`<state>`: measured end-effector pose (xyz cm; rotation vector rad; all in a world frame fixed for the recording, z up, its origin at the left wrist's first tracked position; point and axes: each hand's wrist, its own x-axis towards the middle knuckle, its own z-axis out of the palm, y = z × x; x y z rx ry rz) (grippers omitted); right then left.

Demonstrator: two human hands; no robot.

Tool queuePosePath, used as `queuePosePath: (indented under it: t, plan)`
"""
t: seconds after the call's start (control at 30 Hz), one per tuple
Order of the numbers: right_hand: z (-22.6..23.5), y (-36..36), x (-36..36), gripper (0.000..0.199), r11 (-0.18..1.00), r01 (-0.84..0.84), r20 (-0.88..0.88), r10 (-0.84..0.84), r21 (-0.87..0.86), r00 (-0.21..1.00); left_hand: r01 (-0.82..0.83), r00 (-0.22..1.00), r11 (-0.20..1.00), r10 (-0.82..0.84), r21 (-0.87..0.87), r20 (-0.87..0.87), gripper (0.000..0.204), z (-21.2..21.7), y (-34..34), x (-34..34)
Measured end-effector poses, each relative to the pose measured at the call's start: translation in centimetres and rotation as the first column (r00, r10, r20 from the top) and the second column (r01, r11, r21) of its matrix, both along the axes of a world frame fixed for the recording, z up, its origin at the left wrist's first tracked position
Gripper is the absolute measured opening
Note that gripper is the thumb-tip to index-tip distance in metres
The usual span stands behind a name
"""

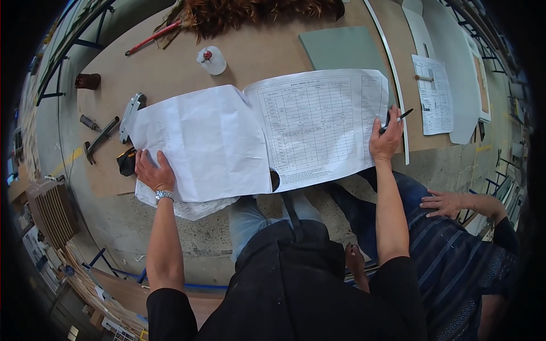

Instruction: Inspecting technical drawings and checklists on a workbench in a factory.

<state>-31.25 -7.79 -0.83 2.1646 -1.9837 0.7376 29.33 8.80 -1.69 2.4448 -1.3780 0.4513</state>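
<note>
Printed sheet: its smaller table entries are running too fine to read. Pen: the right hand is concealing part of its barrel. Underlying sheets: the upper pages are covering most of them. Green board: its near side is lying hidden behind the printed sheet. Brown feather duster: the top edge is cropping it. Side document: its print is blurring.

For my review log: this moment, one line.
left hand: on left page; right hand: holding pen, at right page; nearby: tape measure
</note>
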Motion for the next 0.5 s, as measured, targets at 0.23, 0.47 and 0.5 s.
queuePosePath:
  t: [0.23, 0.47, 0.5]
  plan:
    - [0.04, 0.12, 0.04, 0.047, 1.0, 0.001, 0.002, -0.001, 0.01, 1.0, -0.003, 1.0, 1.0, 0.003, -0.002, -0.001, 0.043, -0.19, 0.04, 0.13]
    - [0.08, 0.1, 0.1, 0.048, 1.0, 0.012, -0.013, -0.012, 0.006, 1.0, -0.013, 0.999, 1.0, 0.013, 0.014, -0.031, 0.048, -0.32, 0.13, 0.36]
    - [0.11, 0.08, 0.13, 0.048, 1.0, 0.008, -0.013, -0.008, 0.005, 1.0, -0.013, 0.999, 1.0, 0.013, 0.005, -0.037, 0.047, -0.32, 0.13, 0.36]
